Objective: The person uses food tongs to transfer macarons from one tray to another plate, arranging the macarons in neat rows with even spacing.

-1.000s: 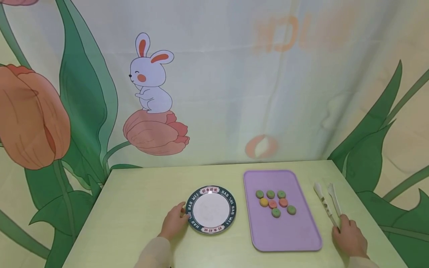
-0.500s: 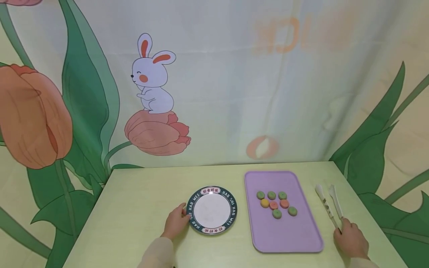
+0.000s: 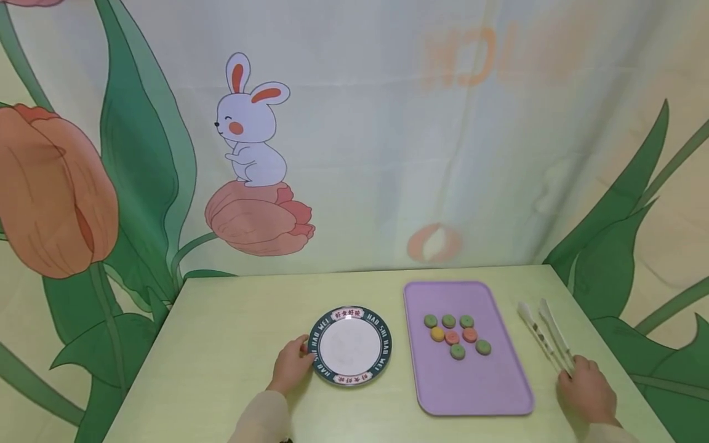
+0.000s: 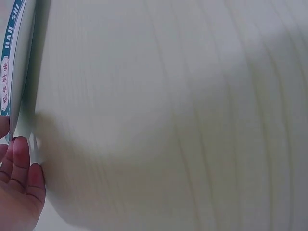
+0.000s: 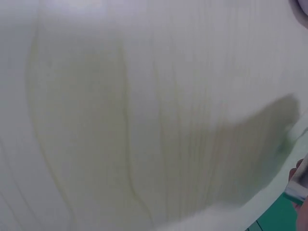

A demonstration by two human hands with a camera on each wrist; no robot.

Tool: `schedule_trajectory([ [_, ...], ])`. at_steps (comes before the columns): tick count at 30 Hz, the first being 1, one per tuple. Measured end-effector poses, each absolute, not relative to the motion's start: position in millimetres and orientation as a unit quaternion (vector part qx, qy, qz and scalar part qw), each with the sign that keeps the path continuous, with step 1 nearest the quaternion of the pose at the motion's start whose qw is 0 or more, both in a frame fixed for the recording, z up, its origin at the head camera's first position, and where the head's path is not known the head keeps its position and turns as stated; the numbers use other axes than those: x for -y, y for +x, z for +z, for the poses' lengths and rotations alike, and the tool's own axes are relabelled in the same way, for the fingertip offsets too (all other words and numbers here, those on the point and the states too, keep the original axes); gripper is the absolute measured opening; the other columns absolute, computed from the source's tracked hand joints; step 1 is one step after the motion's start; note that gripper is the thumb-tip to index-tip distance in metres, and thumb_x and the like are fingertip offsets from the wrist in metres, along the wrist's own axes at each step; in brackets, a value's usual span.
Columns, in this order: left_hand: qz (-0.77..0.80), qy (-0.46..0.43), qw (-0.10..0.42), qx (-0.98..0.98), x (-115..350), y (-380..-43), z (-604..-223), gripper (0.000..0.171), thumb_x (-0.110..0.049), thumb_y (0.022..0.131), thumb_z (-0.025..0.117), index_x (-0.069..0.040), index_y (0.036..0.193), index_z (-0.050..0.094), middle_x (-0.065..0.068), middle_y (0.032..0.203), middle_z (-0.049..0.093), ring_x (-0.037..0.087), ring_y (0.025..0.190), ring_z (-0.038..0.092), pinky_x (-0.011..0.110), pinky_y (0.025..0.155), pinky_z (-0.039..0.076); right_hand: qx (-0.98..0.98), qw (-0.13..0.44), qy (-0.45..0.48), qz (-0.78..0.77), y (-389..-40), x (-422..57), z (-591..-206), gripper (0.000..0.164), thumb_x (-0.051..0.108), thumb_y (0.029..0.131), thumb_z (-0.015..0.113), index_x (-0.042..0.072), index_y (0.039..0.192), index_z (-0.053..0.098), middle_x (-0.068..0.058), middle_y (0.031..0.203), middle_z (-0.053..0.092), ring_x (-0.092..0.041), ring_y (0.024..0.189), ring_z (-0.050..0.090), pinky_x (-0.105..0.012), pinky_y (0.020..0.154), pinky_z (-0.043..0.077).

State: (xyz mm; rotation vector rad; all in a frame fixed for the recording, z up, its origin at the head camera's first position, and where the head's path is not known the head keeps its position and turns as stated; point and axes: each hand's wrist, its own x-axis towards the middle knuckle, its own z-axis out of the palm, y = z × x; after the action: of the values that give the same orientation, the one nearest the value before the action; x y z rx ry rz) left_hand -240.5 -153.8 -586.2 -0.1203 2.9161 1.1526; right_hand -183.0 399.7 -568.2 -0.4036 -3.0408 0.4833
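My left hand [image 3: 292, 366] grips the left rim of a round plate [image 3: 350, 346] with a white middle and a dark green lettered border. In the left wrist view, the thumb lies over the plate's edge [image 4: 14, 72] and the fingers [image 4: 21, 156] are below it. On the right, my right hand [image 3: 588, 389] holds a pair of pale tongs [image 3: 545, 338] by the near end, their two arms slightly apart and pointing away. Between the hands lies a purple tray [image 3: 473, 384]. Several small macaron-like rounds [image 3: 452, 337] in green, pink and yellow sit on it.
Everything rests on a pale green-yellow table [image 3: 221, 332]. Behind its far edge hangs a curtain [image 3: 360, 154] printed with tulips and a rabbit. The tray stands between the plate and the tongs.
My right hand has shifted a little to the right, and the arms of the tongs have swung leftward and come closer together. Plate, tray and left hand stay as they were.
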Motion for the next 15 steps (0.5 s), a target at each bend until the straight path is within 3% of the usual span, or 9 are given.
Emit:
schedule_trajectory([
  [7, 0.370, -0.041, 0.006, -0.928, 154, -241, -586, 0.046, -0.010, 0.078, 0.061, 0.004, 0.121, 0.049, 0.009, 0.088, 0.054, 0.019, 0.079, 0.047, 0.037, 0.075, 0.043, 0.984, 0.021, -0.092, 0.153, -182, -399, -557, 0.043, 0.019, 0.084, 0.046, -0.013, 0.112, 0.041, -0.030, 0.096, 0.050, -0.043, 0.083, 0.053, -0.047, 0.060, 0.044],
  [15, 0.368, -0.031, 0.001, -0.929, 155, -244, -589, 0.044, -0.010, 0.078, 0.061, 0.005, 0.118, 0.051, 0.008, 0.087, 0.054, 0.018, 0.077, 0.047, 0.034, 0.071, 0.042, 0.988, 0.018, -0.049, 0.148, -189, -398, -542, 0.039, 0.016, 0.084, 0.049, -0.011, 0.112, 0.044, -0.024, 0.091, 0.052, -0.028, 0.073, 0.055, -0.039, 0.052, 0.042],
])
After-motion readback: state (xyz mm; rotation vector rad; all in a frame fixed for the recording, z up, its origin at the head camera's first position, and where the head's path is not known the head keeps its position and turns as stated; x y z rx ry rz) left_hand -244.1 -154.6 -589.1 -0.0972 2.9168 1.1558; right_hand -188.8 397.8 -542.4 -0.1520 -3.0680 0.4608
